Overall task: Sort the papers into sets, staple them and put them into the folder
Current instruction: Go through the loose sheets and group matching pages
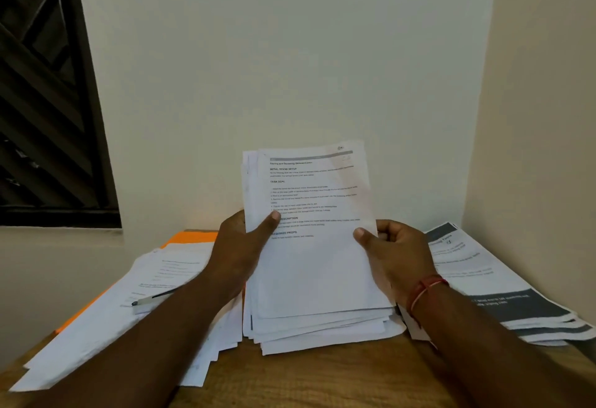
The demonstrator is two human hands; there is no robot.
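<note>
A thick stack of printed white papers (316,265) stands tilted up in front of me, its lower edge resting on the wooden table (322,378). My left hand (240,246) grips the stack's left edge, thumb on the front page. My right hand (392,252) grips the right edge, thumb on the front. To the left lies a spread of white sheets (106,320) with a stapler (151,301) on top, over an orange folder (193,236). To the right lies a set of papers with dark grey bands (503,291).
The table stands in a corner, with a pale wall close behind and another on the right. A dark window grille (45,101) is at the upper left. A strip of bare wood shows at the table's front edge.
</note>
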